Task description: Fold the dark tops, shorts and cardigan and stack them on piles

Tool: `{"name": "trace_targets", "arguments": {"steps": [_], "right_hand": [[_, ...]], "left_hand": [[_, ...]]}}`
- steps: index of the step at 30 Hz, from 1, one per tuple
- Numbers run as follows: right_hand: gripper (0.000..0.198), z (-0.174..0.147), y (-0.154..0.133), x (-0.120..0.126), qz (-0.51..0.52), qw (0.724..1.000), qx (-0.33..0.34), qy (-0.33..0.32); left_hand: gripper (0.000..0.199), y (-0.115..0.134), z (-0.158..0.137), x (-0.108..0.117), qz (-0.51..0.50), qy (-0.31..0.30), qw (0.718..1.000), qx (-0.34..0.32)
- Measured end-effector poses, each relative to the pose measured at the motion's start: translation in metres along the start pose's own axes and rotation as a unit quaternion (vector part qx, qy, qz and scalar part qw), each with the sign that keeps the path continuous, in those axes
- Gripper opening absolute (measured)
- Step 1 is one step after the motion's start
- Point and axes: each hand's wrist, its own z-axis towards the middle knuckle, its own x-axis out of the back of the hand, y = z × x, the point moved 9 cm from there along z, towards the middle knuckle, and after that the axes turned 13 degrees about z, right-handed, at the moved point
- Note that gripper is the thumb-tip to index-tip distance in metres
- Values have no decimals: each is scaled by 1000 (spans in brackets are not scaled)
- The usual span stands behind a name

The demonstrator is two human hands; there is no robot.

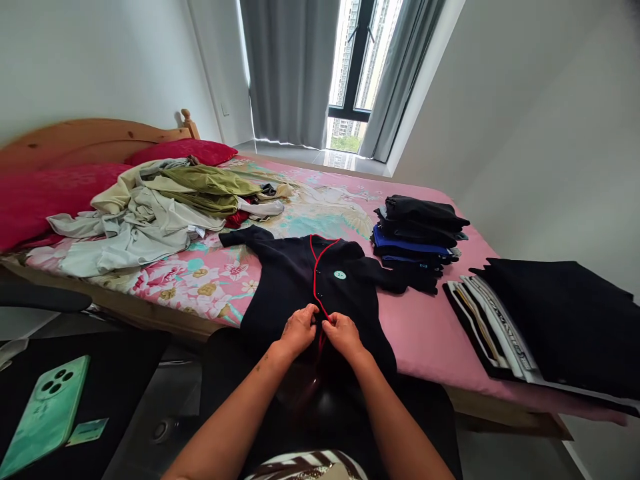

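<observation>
A black cardigan [285, 287] with red trim lies front side up at the bed's near edge, its sleeves spread to either side. A round pale green patch [340, 275] sits on its chest. My left hand [299, 329] pinches the front opening from the left, fingers closed on the fabric. Facing it, my right hand [344, 335] grips the red-trimmed edge between thumb and fingers. Dark buttons run along the trim above both hands. The cardigan's lower part hangs over the bed edge towards me, and the fingertips partly hide the fabric they hold.
A rumpled clothes pile [145, 213] lies on the left of the bed [415, 333]. On the right are a folded dark stack [420, 230] and a larger folded stack [565, 320]. A green phone [50, 407] and a small card [87, 432] rest at lower left.
</observation>
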Motion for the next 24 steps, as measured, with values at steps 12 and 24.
{"name": "trace_targets", "arguments": {"steps": [12,24], "right_hand": [[33,-5,4,-15,155,982,107,18],[15,4,6,-17,43,997,57,-8]], "left_hand": [[10,-25,-2,-11,-226,-11,972,64],[19,-27,1,-14,-293,-25,953,77]]}}
